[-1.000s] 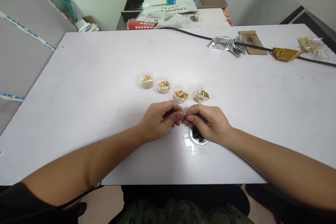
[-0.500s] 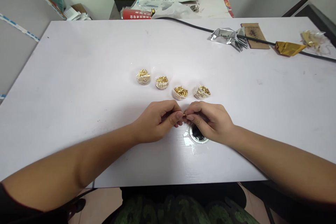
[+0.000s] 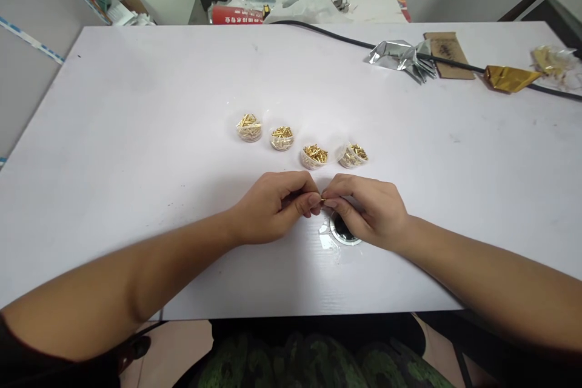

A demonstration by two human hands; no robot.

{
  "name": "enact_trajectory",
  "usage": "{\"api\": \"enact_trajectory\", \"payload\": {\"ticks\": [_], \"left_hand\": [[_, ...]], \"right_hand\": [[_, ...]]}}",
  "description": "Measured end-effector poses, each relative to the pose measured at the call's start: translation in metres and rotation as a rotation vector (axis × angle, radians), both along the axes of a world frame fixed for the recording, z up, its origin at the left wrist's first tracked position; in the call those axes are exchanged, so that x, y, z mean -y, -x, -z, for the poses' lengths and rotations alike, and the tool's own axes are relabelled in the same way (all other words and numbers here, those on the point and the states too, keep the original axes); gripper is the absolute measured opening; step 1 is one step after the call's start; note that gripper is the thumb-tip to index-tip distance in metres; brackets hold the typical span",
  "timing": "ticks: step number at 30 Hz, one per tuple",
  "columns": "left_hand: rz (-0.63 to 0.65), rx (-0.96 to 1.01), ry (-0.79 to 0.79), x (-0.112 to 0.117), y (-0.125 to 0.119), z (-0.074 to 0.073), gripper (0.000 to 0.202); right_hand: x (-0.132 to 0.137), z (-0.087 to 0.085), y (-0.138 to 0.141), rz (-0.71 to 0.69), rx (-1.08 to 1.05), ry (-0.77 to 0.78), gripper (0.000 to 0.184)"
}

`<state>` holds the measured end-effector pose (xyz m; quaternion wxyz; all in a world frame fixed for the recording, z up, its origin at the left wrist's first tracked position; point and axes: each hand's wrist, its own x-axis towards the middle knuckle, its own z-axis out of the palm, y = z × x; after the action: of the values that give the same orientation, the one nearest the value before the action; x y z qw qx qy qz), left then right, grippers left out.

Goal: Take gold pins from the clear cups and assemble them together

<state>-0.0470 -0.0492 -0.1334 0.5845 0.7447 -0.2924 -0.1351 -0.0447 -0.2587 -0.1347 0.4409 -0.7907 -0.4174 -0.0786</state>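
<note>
Pin (image 3: 323, 200), two hands (image 3: 371, 209), four cups (image 3: 313, 163)

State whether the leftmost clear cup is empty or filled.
Filled: gold-colored pins are heaped inside the leftmost clear cup.

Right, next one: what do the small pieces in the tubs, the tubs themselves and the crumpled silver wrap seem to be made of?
Small pieces: probably metal, perhaps brass or gold-plated, polished, from their bright yellow shine.
Tubs: likely thin clear plastic, smooth, since the pieces show through their walls.
Silver wrap: foil or metallised film, glossy, judging by its bright highlights and sharp creases.
</note>
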Motion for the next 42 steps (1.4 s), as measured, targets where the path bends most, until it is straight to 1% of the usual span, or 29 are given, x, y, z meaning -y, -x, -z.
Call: {"api": "enact_trajectory", "payload": {"ticks": [6, 11, 20, 27, 36, 42], "left_hand": [[-0.039, 0.034, -0.006, 0.001, 0.001, 0.000, 0.018], [-0.055, 0.084, -0.016, 0.002, 0.001, -0.001, 0.016], [-0.067, 0.083, -0.033, 0.002, 0.002, 0.000, 0.016], [-0.073, 0.094, -0.047, 0.002, 0.002, 0.001, 0.017], [-0.121, 0.105, -0.009, 0.004, 0.003, 0.002, 0.014], [-0.133, 0.058, 0.026, 0.005, 0.004, 0.002, 0.009]], "right_hand": [[0.000, 0.002, 0.002, 0.019, 0.026, 0.024, 0.013], [0.001, 0.007, 0.003, 0.004, 0.051, 0.031, 0.014], [0.001, 0.006, 0.004, 0.004, 0.135, 0.066, 0.023], [-0.002, 0.008, 0.006, 0.039, 0.216, 0.107, 0.021], [-0.003, 0.009, 0.004, 0.055, 0.347, 0.112, 0.021], [-0.003, 0.010, 0.005, 0.067, 0.332, 0.117, 0.022]]}}
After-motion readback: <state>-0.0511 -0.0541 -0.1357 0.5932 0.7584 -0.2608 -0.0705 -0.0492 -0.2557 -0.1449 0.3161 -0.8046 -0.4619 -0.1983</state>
